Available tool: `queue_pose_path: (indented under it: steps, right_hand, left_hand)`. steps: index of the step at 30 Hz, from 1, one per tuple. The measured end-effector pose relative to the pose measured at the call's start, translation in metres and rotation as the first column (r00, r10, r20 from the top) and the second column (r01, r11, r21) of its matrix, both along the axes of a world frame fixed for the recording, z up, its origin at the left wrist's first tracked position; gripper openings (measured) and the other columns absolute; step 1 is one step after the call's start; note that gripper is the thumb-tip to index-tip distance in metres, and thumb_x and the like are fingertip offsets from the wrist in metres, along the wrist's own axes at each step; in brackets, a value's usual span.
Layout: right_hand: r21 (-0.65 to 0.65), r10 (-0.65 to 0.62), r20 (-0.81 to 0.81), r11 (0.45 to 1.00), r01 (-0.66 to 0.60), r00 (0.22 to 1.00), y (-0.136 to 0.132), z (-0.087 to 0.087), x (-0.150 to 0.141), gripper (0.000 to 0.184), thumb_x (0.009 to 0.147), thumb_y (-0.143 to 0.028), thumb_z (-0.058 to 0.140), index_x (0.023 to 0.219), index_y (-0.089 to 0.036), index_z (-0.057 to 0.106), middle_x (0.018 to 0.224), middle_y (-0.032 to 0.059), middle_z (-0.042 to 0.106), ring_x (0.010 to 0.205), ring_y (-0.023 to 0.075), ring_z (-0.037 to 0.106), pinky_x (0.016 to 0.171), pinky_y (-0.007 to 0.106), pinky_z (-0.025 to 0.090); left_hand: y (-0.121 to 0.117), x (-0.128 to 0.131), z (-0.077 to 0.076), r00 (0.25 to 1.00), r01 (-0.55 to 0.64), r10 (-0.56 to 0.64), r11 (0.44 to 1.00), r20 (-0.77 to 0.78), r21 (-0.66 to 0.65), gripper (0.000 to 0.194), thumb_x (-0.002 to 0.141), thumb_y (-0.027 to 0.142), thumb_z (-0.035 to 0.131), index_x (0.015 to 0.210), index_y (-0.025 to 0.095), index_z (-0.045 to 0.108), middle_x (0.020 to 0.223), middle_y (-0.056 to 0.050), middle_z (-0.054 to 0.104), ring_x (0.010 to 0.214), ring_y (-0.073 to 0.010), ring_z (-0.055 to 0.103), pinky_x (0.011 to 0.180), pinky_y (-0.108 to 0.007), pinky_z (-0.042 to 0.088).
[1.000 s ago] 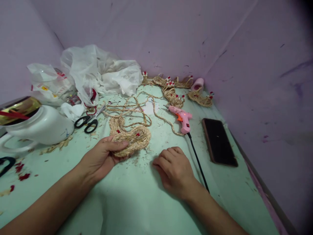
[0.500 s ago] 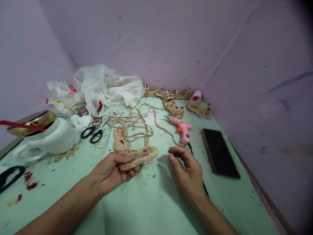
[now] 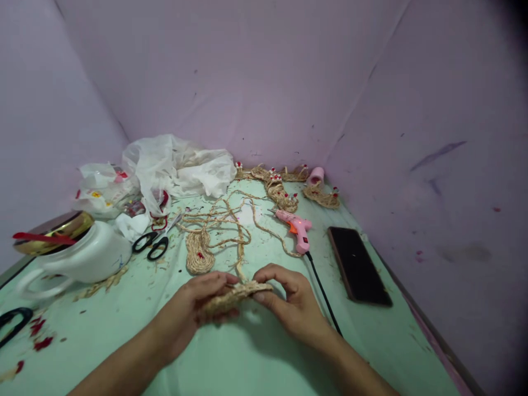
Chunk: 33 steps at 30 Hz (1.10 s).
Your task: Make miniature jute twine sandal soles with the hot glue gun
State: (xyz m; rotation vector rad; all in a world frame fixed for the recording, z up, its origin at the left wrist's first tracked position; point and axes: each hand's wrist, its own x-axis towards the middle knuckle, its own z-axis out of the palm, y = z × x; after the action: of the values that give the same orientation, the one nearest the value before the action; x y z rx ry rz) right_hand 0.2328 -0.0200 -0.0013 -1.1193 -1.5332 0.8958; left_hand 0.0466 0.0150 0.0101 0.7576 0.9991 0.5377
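Braided coil sits nearly edge-on above the worktop, grasped at one end by my left hand and pinched at the other by my right hand. I judge this a positioning step; the next move calls for steady hold, keeping the strand untangled.

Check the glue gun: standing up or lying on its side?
On its side: the glue gun shows its profile, handle laid along the table.
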Motion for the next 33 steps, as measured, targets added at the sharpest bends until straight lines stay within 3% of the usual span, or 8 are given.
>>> queue_pose_path:
  steps: [2,5,9,16,18,23,30,33]
  right_hand:
    - [-0.020,-0.020,-0.031,1.000,0.019,0.999,0.001,-0.001,-0.001,0.006,0.071,-0.016,0.064,0.076,-0.020,0.066,0.070,0.0010,0.067,0.067,0.0152,0.062,0.065,0.026,0.048]
    - [-0.028,-0.044,-0.036,0.999,0.043,0.998,0.001,-0.007,-0.003,0.007,0.071,-0.017,0.065,0.076,-0.020,0.068,0.071,0.0021,0.069,0.068,0.0165,0.063,0.066,0.027,0.048]
    - [-0.033,-0.038,-0.047,0.999,0.036,0.998,0.000,-0.014,-0.008,0.007,0.070,-0.017,0.065,0.075,-0.019,0.070,0.070,0.0033,0.069,0.067,0.0169,0.063,0.064,0.027,0.048]
    - [-0.085,-0.007,-0.054,0.996,0.003,0.999,0.003,-0.019,-0.010,0.008,0.071,-0.016,0.066,0.075,-0.019,0.072,0.068,0.0024,0.070,0.064,0.0149,0.063,0.063,0.024,0.048]
    - [-0.081,0.004,-0.047,0.997,-0.007,0.999,0.002,-0.021,-0.009,0.008,0.071,-0.016,0.066,0.076,-0.019,0.072,0.068,0.0025,0.070,0.064,0.0149,0.063,0.063,0.024,0.048]
    - [-0.075,0.009,-0.072,0.997,-0.014,0.997,0.001,-0.021,-0.010,0.009,0.071,-0.016,0.066,0.076,-0.020,0.072,0.068,0.0021,0.070,0.064,0.0146,0.062,0.063,0.024,0.047]
    - [-0.145,0.001,-0.068,0.989,-0.011,0.998,0.004,-0.025,-0.011,0.009,0.071,-0.017,0.065,0.077,-0.020,0.072,0.071,0.0027,0.071,0.066,0.0153,0.064,0.064,0.025,0.048]
    - [-0.124,-0.003,-0.027,0.992,-0.001,1.000,0.004,-0.024,-0.008,0.012,0.072,-0.020,0.064,0.081,-0.019,0.072,0.074,0.0046,0.071,0.069,0.0168,0.065,0.067,0.027,0.048]
  left_hand:
    - [-0.004,-0.002,0.003,0.977,-0.025,0.109,0.910,-0.181,0.415,0.021,0.073,0.031,0.061,0.089,0.019,0.066,0.097,-0.007,0.065,0.093,-0.0210,0.057,0.079,-0.027,0.043]
    - [-0.009,-0.005,0.006,0.925,0.123,0.213,0.614,-0.314,0.780,0.019,0.067,0.022,0.069,0.086,0.023,0.068,0.098,-0.006,0.065,0.101,-0.0224,0.053,0.089,-0.029,0.038]
    - [-0.015,-0.003,0.003,0.923,0.263,0.171,0.373,-0.345,0.890,0.016,0.070,0.013,0.063,0.083,0.021,0.069,0.079,-0.008,0.066,0.082,-0.0205,0.059,0.074,-0.029,0.046]
    - [-0.015,0.005,-0.008,0.948,0.196,0.251,0.014,-0.193,0.980,0.026,0.070,0.001,0.058,0.089,0.017,0.066,0.078,-0.006,0.066,0.069,-0.0132,0.062,0.060,-0.020,0.050]
    - [-0.015,0.004,-0.008,0.953,0.215,0.224,-0.022,-0.205,0.976,0.026,0.070,0.000,0.056,0.090,0.015,0.064,0.079,-0.006,0.065,0.071,-0.0125,0.061,0.062,-0.019,0.050]
    - [-0.013,0.003,-0.008,0.947,0.252,0.209,-0.010,-0.244,0.968,0.025,0.072,0.001,0.055,0.093,0.014,0.061,0.080,-0.006,0.063,0.075,-0.0119,0.061,0.066,-0.019,0.050]
    - [-0.011,0.003,-0.012,0.938,0.286,0.238,-0.110,-0.254,0.952,0.030,0.073,0.000,0.055,0.098,0.015,0.059,0.084,-0.006,0.063,0.078,-0.0114,0.060,0.068,-0.018,0.049]
    - [-0.011,0.001,-0.017,0.905,0.374,0.255,-0.092,-0.341,0.923,0.033,0.074,0.009,0.058,0.107,0.014,0.054,0.091,-0.008,0.063,0.083,-0.0149,0.060,0.071,-0.022,0.049]
